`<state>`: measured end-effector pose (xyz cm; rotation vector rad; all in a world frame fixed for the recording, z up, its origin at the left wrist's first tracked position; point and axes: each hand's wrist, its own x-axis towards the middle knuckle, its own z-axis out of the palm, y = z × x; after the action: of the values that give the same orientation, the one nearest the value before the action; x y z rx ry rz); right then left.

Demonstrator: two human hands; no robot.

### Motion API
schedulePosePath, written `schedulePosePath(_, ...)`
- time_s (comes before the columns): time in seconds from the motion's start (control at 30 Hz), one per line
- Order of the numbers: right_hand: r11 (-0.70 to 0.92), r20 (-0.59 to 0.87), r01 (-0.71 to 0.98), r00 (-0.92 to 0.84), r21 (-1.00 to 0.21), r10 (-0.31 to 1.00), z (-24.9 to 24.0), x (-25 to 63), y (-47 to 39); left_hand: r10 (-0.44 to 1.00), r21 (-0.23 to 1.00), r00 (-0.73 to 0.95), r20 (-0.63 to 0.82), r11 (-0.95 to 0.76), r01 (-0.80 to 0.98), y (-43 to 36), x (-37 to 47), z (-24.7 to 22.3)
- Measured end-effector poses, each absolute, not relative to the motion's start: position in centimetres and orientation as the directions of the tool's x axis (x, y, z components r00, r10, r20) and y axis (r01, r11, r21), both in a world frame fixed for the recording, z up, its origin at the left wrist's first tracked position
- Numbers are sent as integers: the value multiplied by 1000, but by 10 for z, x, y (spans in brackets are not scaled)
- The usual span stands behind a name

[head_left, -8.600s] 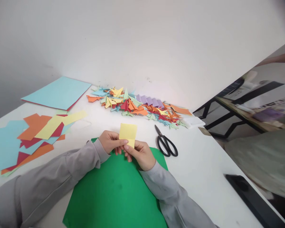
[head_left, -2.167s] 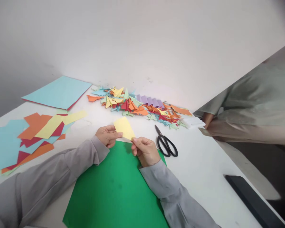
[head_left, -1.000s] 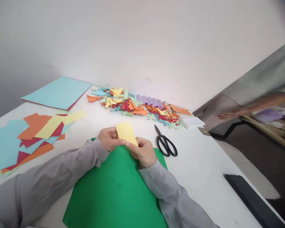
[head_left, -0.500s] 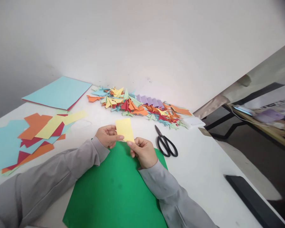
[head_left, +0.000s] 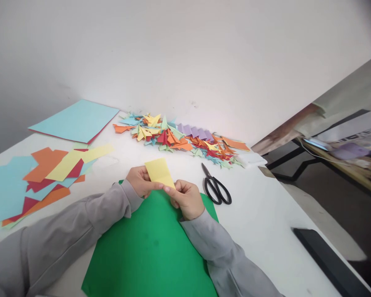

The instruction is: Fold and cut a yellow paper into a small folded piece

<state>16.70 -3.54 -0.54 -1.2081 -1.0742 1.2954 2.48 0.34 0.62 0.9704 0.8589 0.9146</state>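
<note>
1. Our left hand (head_left: 139, 181) and right hand (head_left: 188, 199) pinch the creased yellow paper (head_left: 159, 170) at the far edge of the green sheet (head_left: 151, 247).
2. Beyond the sheet, we see pointed paper darts (head_left: 173, 140).
3. Right of it lie black-looped scissors (head_left: 215, 187).

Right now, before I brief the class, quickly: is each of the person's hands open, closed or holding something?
Left hand: closed, holding the yellow paper.
Right hand: closed, holding the same yellow paper.
</note>
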Motion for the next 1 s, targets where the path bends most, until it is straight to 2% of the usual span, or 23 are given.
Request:
schedulePosePath(0.37, -54, -87, -206, 156, -977, 984, -10, 169, -32, 922, 938, 341, -180, 266, -223, 6, 24, 0)
schedulePosePath(0.53, -48, -84, -295, 109, -954, 991, -8, 170, -29, 909, 930, 399, -124, 247, -273, 7, 24, 0)
schedulePosePath(0.73, -59, -68, -354, 14, -933, 998, -7, 170, -30, 898, 929, 410, -159, 277, -246, 6, 22, 8)
schedulePosePath(1.0, -75, -98, -390, 40, -918, 994, -6, 171, -28, 849, 926, 508, -143, 296, -234, 8, 20, 5)
